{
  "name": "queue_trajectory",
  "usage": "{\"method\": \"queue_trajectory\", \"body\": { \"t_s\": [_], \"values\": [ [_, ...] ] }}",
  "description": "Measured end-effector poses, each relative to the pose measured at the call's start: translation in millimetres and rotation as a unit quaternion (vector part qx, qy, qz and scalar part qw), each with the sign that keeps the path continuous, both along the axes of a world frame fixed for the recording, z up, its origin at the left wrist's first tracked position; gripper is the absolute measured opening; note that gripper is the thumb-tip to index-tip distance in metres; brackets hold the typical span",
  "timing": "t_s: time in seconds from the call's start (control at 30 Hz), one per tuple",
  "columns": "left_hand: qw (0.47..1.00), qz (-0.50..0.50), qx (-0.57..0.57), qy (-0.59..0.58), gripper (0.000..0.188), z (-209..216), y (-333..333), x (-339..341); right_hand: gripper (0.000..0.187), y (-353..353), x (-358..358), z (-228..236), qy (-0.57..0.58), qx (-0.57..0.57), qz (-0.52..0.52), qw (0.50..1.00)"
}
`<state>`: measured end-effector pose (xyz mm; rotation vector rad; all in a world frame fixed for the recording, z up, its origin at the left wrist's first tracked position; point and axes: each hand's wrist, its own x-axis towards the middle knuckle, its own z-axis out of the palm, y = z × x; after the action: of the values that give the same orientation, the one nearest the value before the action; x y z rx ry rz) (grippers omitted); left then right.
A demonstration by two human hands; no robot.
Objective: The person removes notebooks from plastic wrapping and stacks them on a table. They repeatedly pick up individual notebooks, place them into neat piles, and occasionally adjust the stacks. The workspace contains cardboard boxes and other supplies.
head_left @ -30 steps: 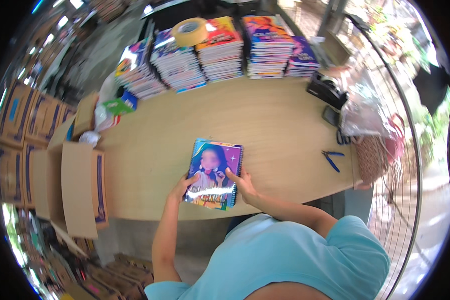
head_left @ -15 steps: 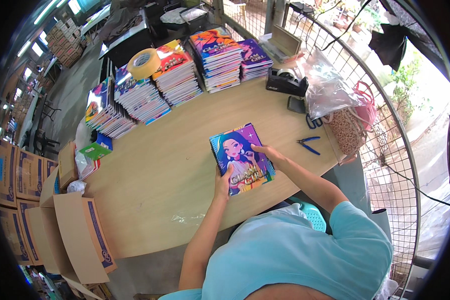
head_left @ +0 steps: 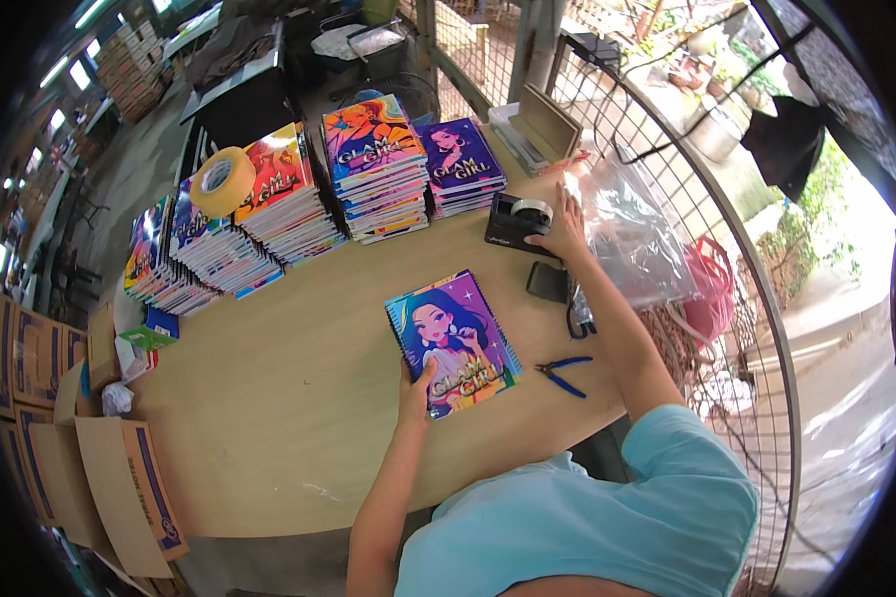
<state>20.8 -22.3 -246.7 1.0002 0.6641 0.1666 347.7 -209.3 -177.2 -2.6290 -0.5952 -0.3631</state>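
A spiral-bound notebook [head_left: 456, 338] with a colourful cover of a dark-haired girl is gripped at its lower left edge by my left hand [head_left: 417, 388], thumb on top. Beneath it a second notebook edge seems to show. My right arm stretches forward over the table. At its end my right hand [head_left: 564, 229] is open beside a black tape dispenser [head_left: 508, 235], fingers extended and thumb near the dispenser's end. A clear plastic bag [head_left: 632, 234] lies right beside that hand. Below, a small dark block [head_left: 547, 283] and dark-handled scissors [head_left: 578, 316] lie partly near my forearm.
Blue-handled cutters [head_left: 564, 376] lie right of the notebook. Several stacks of notebooks [head_left: 378, 179] line the table's far edge, with a yellow tape roll [head_left: 222, 182] on one. Open cardboard boxes [head_left: 119, 488] stand at the left. A wire mesh fence [head_left: 767, 378] borders the right side.
My right hand has let go of the notebook and reached forward to the tape dispenser. My left hand still holds the notebook. The whole view has shifted.
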Motion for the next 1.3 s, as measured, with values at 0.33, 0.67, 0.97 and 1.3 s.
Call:
{"method": "queue_trajectory", "body": {
  "t_s": [0.33,0.67,0.97,1.3],
  "values": [
    [0.998,0.008,0.001,-0.067,0.068,0,0,-18,0.133,-17,59,-28,0.089,0.057,-0.08,0.991],
    [0.996,0.011,-0.08,-0.025,0.061,-12,-4,-22,0.084,-20,-29,-13,0.112,-0.109,0.119,0.98],
    [0.996,0.007,-0.065,-0.055,0.061,-1,-5,-16,0.048,-99,-71,-100,-0.016,-0.181,0.004,0.983],
    [0.994,0.029,-0.039,-0.098,0.055,1,-12,-12,0.056,-101,-203,-49,0.076,-0.184,0.16,0.967]
  ]
}}
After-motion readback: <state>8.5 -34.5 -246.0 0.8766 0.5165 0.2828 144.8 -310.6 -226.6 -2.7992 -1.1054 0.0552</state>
